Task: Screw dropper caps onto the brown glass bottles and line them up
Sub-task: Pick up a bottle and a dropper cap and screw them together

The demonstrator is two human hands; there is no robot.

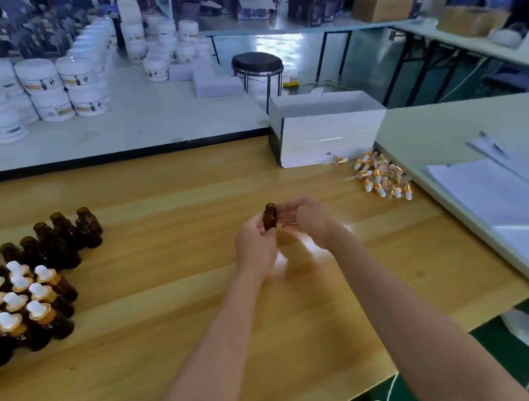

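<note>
Head view: we grip one uncapped brown bottle point(270, 217) in our left hand point(254, 241) over the wooden table point(171, 319), mouth up, likely to take one of the dropper caps point(381, 179) heaped at right, while our right hand point(309, 220) sits just beside it, and we cannot tell what it holds.

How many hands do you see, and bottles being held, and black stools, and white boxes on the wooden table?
Hands: 2, the left hand and the right hand
Held brown bottle: 1, in the left hand
Black stool: 1
White box on the wooden table: 1
Total: 5
</note>
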